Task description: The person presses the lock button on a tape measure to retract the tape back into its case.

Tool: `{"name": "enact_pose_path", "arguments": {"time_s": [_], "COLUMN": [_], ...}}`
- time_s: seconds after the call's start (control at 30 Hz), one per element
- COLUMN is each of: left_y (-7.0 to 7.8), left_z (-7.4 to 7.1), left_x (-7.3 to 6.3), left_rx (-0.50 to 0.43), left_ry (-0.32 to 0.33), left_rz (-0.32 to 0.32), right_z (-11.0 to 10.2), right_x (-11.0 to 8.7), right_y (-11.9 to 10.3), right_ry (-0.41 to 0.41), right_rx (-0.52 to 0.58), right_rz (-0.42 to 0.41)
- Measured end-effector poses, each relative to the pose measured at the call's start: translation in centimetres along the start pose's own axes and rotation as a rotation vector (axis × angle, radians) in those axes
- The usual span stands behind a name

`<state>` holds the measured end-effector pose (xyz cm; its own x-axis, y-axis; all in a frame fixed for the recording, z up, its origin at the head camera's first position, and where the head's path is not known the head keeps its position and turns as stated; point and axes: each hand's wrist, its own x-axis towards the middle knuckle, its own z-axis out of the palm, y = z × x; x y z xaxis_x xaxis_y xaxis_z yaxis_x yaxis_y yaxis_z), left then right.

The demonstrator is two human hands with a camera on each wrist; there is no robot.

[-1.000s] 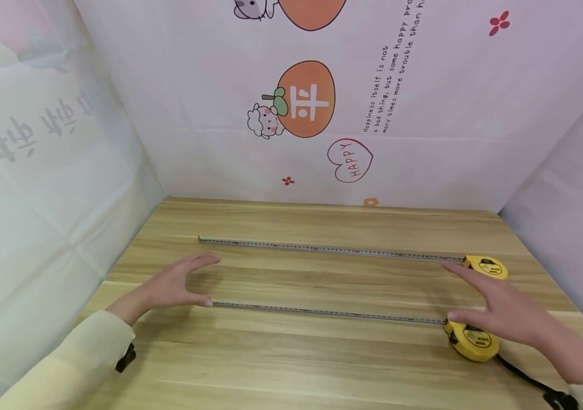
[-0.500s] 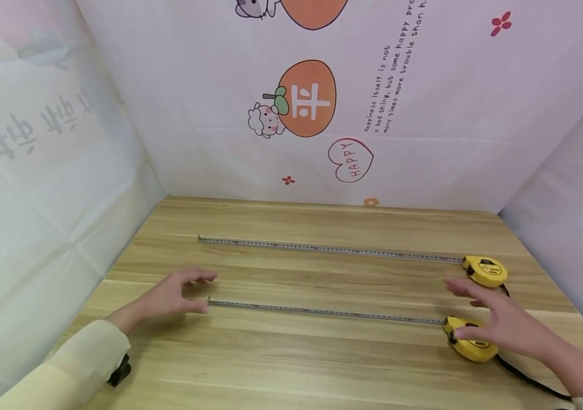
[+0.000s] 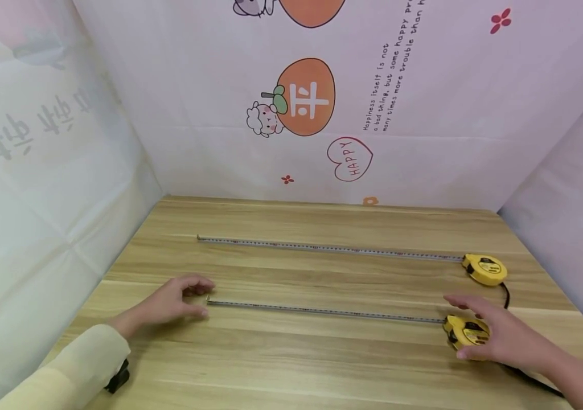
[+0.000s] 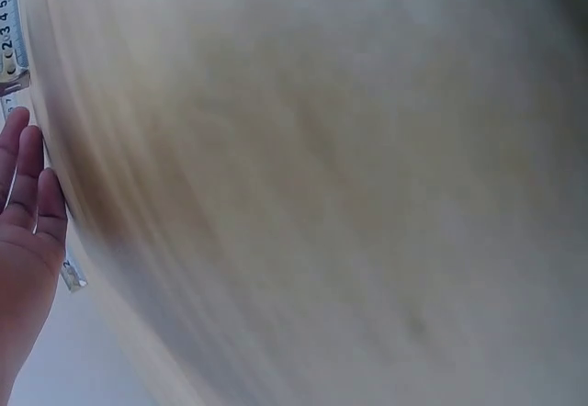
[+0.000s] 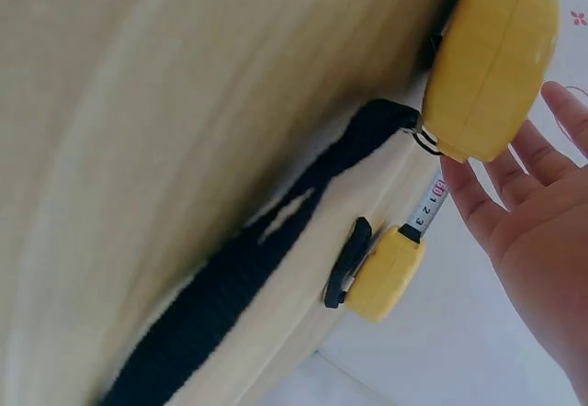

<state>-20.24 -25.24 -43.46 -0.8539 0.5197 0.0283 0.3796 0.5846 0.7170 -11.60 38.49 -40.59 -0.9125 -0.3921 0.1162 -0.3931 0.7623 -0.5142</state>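
Note:
Two yellow tape measures lie on the table with their blades pulled out to the left. In the head view, my right hand is at the case of the nearer tape measure, fingers spread, partly covering it. The right wrist view shows that yellow case with my fingers extended close along its side. My left hand hovers by the hooked end of the nearer blade, thumb and fingers parted, holding nothing. The farther tape measure lies behind, its blade roughly parallel to the first.
A black wrist strap trails from the nearer case. The wood-grain table meets a printed cloth wall at the back, and pale cloth hangs at both sides.
My right hand has moved nearer to me, from between the two cases to around the nearer one. My left hand has drawn slightly toward me, off the nearer blade's end.

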Motion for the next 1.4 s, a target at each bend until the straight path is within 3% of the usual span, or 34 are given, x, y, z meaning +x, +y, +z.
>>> {"name": "enact_pose_path", "arguments": {"time_s": [0.33, 0.9, 1.4], "left_y": [0.20, 0.04, -0.04], "left_z": [0.12, 0.25, 0.32], "left_x": [-0.03, 0.36, 0.37], "left_rx": [0.000, -0.019, -0.029], "left_ry": [-0.006, -0.015, 0.003], "left_rz": [0.017, -0.002, 0.002], "right_z": [0.39, 0.96, 0.87], "right_x": [-0.43, -0.73, -0.69], "right_y": [-0.06, 0.54, 0.04], "right_ry": [-0.060, -0.045, -0.071], "right_rx": [-0.204, -0.228, -0.273], "right_rz": [0.056, 0.034, 0.079]}}
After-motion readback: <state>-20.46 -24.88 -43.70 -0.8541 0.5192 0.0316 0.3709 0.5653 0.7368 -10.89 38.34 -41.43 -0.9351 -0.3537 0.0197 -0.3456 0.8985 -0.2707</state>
